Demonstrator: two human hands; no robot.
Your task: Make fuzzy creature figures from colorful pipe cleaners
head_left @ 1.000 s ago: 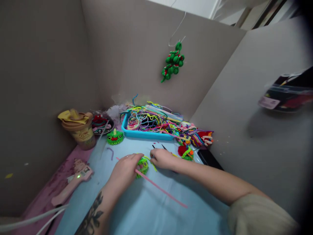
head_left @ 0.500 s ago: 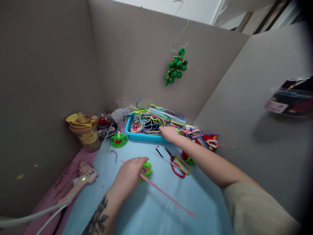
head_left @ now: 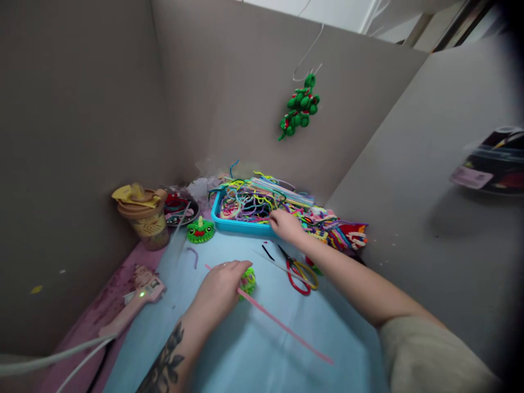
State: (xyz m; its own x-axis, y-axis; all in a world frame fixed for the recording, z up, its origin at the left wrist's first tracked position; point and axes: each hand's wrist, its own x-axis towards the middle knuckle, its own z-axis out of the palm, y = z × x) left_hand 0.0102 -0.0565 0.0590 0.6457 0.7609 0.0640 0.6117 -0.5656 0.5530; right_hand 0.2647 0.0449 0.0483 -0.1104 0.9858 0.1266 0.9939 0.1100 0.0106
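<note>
Green piece (head_left: 250, 279) being gripped under left hand (head_left: 223, 281), just below centre of frame; pink stem (head_left: 286, 328) being pinned there, long end seemingly unworked. Right hand (head_left: 286, 225) being held curled at blue tray (head_left: 241, 225), centre; grip being hidden, cannot tell if filled. Green piece apparently being part-made; complete-looking green head (head_left: 200, 231) being displayed left of centre.

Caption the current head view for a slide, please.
Left hand holds a green piece and pink strip; right hand at the blue tray of coloured strands.
</note>
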